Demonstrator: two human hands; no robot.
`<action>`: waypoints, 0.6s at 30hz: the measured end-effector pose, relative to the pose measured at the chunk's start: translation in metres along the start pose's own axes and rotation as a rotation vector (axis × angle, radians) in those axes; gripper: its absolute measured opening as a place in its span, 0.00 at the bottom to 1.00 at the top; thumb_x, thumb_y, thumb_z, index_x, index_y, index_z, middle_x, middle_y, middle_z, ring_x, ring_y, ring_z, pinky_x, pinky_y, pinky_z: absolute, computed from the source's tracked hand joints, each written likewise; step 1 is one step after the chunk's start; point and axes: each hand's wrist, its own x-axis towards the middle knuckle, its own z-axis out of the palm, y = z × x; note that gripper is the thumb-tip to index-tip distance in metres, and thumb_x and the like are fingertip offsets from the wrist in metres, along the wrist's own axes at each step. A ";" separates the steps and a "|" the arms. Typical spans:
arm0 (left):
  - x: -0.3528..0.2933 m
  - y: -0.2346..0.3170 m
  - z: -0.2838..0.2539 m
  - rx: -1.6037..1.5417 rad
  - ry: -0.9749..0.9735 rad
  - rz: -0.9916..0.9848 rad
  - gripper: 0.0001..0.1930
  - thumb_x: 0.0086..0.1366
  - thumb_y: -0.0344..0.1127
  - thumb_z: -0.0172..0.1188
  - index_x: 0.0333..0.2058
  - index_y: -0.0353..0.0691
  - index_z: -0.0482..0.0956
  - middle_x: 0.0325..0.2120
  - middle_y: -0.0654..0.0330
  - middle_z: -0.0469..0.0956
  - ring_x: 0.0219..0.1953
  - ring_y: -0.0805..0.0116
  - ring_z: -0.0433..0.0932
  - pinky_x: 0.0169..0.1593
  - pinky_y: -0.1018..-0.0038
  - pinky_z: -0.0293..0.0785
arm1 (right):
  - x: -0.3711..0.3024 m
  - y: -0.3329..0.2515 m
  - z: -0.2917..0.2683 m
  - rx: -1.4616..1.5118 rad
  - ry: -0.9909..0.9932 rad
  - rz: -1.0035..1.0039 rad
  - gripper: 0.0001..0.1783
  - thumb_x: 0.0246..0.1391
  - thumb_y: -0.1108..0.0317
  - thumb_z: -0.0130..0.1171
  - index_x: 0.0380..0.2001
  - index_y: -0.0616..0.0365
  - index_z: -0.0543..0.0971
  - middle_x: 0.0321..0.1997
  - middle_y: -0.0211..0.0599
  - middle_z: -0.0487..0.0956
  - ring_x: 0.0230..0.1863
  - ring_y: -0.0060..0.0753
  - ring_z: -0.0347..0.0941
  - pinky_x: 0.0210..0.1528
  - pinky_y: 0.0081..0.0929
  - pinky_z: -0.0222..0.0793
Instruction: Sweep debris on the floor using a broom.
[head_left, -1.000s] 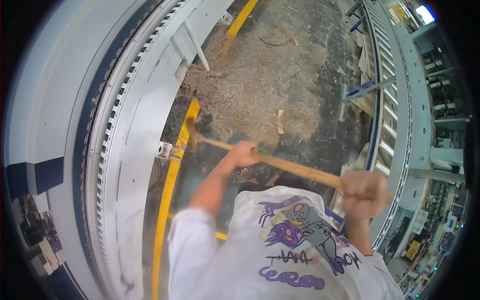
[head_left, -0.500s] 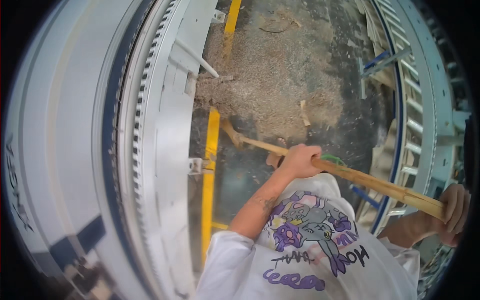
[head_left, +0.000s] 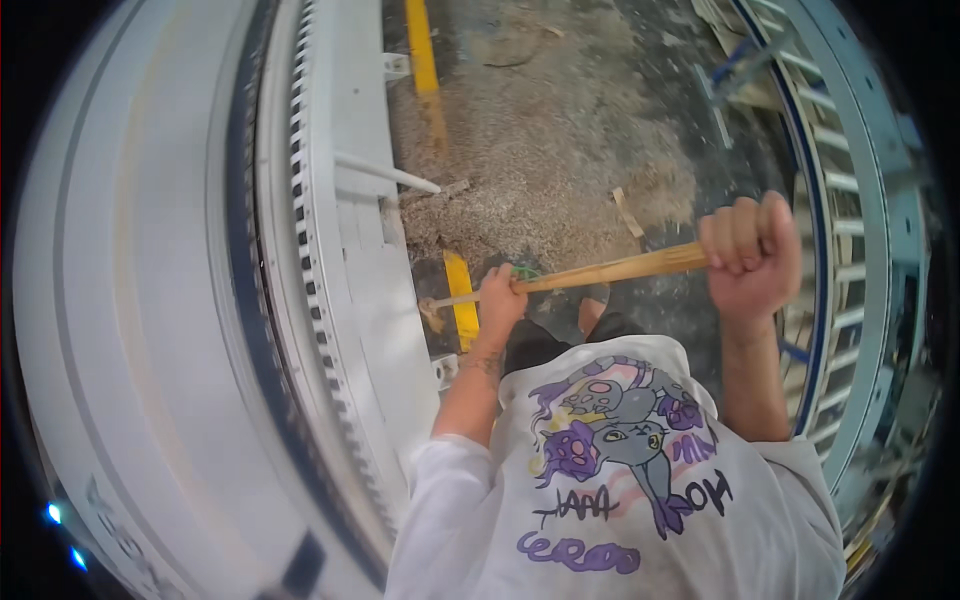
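Observation:
Across the front of my body I hold a broom by its long yellowish wooden handle (head_left: pixel 610 270). My left hand (head_left: pixel 502 296) is closed around the handle's lower part, near a bit of green string (head_left: pixel 524 272). My right hand (head_left: pixel 750 250) grips the thick upper end in a fist, raised out to the right. The small tan broom head (head_left: pixel 432 316) is low at the left, beside the yellow floor line and close to the white machine's base; its details are blurred. Brown chips and dust (head_left: pixel 540 190) are spread over the dark floor in front of me.
A long white machine (head_left: pixel 150 280) runs along my left, with a rod (head_left: pixel 385 172) jutting from its side. A slatted blue and grey frame (head_left: pixel 835 230) stands on the right. A light strip of scrap (head_left: pixel 628 212) lies on the floor. My feet are close to the debris.
My right hand has risen and moved forward and leftward, bringing the handle nearly level. My left hand has shifted left, and the broom head has moved toward the white machine's base.

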 end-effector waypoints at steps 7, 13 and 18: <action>0.018 -0.009 -0.006 0.070 -0.059 0.198 0.09 0.57 0.36 0.62 0.38 0.47 0.77 0.37 0.57 0.80 0.49 0.50 0.77 0.54 0.26 0.61 | -0.089 -0.010 0.010 -0.154 0.264 -0.165 0.20 0.71 0.61 0.40 0.21 0.46 0.58 0.12 0.21 0.55 0.13 0.20 0.47 0.20 0.24 0.54; 0.034 0.012 -0.019 -0.128 -0.204 0.526 0.04 0.57 0.33 0.63 0.33 0.47 0.79 0.28 0.57 0.82 0.37 0.54 0.82 0.44 0.55 0.74 | -0.191 -0.038 0.082 -0.434 0.460 -0.310 0.20 0.70 0.63 0.44 0.20 0.46 0.60 0.11 0.21 0.54 0.12 0.19 0.46 0.20 0.22 0.51; -0.013 0.035 -0.024 -0.217 -0.414 0.558 0.06 0.53 0.36 0.65 0.26 0.47 0.76 0.18 0.59 0.78 0.26 0.54 0.81 0.31 0.58 0.73 | -0.222 -0.077 0.125 -0.475 0.521 -0.395 0.20 0.70 0.66 0.43 0.19 0.47 0.60 0.11 0.22 0.54 0.13 0.18 0.47 0.21 0.21 0.53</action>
